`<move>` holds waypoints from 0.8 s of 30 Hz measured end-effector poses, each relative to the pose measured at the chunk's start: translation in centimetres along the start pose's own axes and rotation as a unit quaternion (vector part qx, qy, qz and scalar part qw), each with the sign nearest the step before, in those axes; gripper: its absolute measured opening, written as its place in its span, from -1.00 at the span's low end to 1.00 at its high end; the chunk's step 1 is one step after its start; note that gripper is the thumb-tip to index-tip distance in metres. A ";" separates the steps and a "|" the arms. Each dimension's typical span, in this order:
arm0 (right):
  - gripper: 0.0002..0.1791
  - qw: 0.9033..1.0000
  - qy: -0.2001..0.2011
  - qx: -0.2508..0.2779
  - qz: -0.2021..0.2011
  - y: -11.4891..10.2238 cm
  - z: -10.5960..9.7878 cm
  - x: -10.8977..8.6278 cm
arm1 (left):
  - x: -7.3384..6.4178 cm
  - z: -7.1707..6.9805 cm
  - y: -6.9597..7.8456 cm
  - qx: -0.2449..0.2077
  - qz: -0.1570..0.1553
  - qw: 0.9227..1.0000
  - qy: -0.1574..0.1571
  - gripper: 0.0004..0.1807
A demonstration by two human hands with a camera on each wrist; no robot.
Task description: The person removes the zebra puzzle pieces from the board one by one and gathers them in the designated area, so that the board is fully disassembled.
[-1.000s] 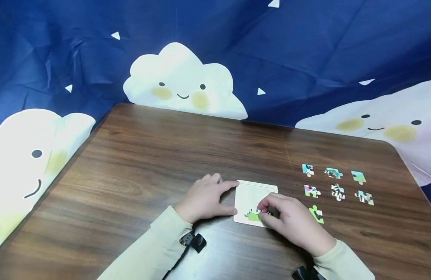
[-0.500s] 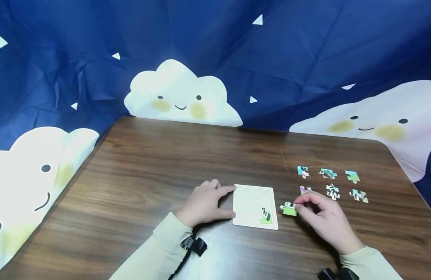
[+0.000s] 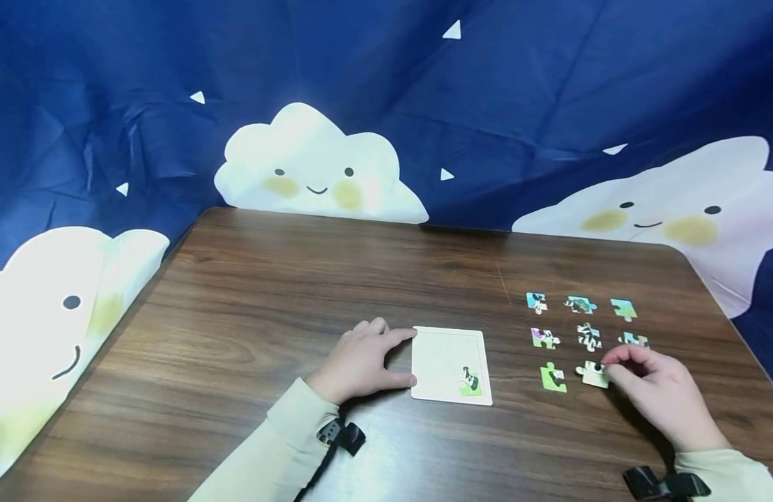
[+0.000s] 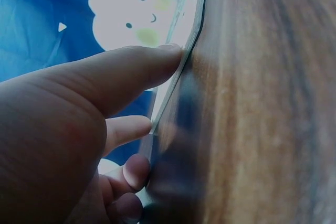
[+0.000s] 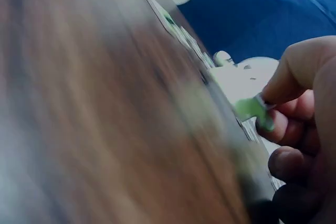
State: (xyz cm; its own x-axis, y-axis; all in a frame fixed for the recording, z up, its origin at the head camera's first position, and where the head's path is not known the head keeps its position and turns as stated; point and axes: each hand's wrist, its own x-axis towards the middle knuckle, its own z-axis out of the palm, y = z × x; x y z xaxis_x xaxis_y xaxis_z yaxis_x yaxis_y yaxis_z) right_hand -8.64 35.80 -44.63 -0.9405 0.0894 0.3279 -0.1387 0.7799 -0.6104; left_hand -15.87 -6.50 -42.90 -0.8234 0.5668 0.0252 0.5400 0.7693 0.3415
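My right hand [image 3: 665,394] pinches a green-and-white jigsaw piece [image 3: 593,374] by its right side, low over the table or touching it; I cannot tell which. The right wrist view shows this piece's green part [image 5: 249,108] between thumb and finger. My left hand [image 3: 360,362] touches the left edge of a square cream puzzle board [image 3: 439,355] with thumb and index finger spread. In the left wrist view the thumb [image 4: 142,69] meets the board's edge. One panda-patterned piece [image 3: 471,383] lies in the board's lower right corner.
Several loose jigsaw pieces lie in rows to the right of the board, among them a green one [image 3: 552,377] and a black-and-white one [image 3: 590,337]. My right fingers partly cover another piece [image 3: 633,339]. A blue cloth [image 3: 486,104] with clouds hangs behind the wooden table [image 3: 267,279].
My right hand has moved from the board to the right, carrying the jigsaw piece off it to the loose pieces' front row. The left hand has stayed at the board's edge.
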 end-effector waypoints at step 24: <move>-0.89 0.999 0.019 -0.035 -0.036 -0.9 0.4 0.4 | 0.0 0.1 0.1 -0.001 0.001 1.000 0.003 -0.18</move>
State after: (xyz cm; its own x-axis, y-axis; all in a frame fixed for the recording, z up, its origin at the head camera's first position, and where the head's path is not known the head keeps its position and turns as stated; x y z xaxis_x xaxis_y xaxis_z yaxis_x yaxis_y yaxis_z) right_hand -8.98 34.90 -44.28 -0.9161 0.0540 0.3974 -0.1827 0.8259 -0.5334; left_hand -15.82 -6.43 -42.98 -0.8235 0.5664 0.0309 0.5409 0.7676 0.3437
